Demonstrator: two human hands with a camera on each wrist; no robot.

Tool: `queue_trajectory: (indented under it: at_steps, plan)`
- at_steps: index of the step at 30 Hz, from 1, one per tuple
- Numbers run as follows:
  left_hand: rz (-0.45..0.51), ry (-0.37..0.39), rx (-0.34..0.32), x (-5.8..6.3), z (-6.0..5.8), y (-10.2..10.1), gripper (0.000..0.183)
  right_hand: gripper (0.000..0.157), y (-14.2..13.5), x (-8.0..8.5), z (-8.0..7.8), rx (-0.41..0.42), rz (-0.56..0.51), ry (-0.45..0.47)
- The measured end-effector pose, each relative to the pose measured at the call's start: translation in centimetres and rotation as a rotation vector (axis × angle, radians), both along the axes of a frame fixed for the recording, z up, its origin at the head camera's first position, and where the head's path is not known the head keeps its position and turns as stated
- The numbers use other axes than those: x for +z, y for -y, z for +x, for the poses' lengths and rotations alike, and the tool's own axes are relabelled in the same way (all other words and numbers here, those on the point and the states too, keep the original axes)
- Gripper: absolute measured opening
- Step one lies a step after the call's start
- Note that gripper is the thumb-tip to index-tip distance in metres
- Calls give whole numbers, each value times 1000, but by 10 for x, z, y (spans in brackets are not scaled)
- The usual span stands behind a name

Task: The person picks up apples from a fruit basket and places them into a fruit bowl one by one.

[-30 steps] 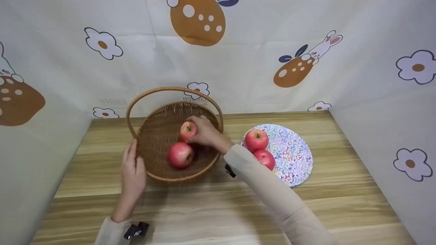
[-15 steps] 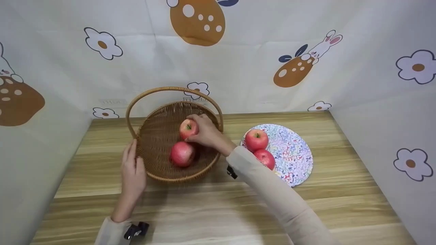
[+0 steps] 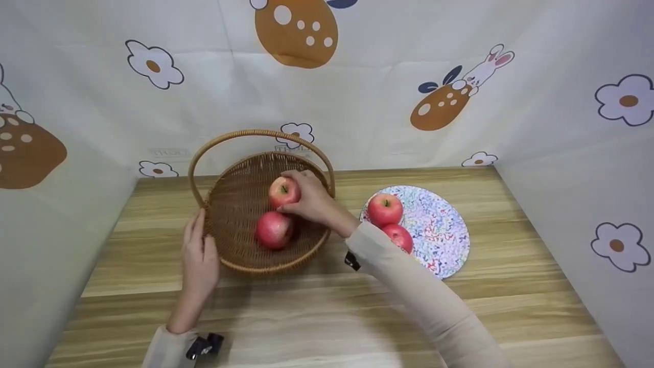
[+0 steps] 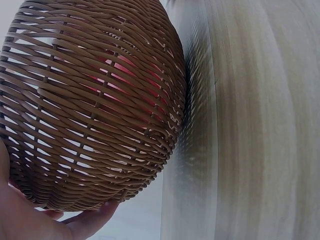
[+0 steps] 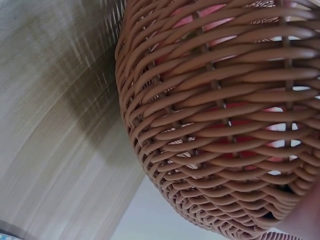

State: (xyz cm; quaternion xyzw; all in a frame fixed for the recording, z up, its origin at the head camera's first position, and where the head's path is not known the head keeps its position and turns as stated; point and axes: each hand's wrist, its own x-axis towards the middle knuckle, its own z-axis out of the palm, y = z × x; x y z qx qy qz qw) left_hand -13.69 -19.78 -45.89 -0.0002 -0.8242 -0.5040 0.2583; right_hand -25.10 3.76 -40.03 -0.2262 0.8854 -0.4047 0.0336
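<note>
A round wicker basket [image 3: 230,204] with a tall arched handle stands on the table at left of centre in the head view. My left hand [image 3: 201,263] grips its left rim beside the handle's base; in the left wrist view, fingers [image 4: 95,220] lie against the woven wall. Inside the basket my right hand [image 3: 314,202] holds a red apple [image 3: 284,191] between thumb and fingers, stem upward. Just in front of it lies a second apple [image 3: 273,231], close to my thumb. The weave mostly hides the apples in both wrist views.
Right of the basket lies a round, multicoloured mat [image 3: 439,225]. Two more apples, a rear one [image 3: 385,209] and a front one [image 3: 398,237], sit on its left part, the front one partly behind my right sleeve. A patterned cloth [image 3: 357,102] hangs behind the wooden table [image 3: 286,327].
The apple in my right hand has shifted slightly up in the head view. The apple in front of it has rolled a little to the right. My left hand stays in place.
</note>
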Motion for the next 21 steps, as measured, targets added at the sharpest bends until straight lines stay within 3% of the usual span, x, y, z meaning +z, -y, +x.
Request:
queue_trajectory:
  at_steps: [21]
  plan:
    - [-14,-4,9,0,0,0,56,77,-5,7,9,-14,-61,-46]
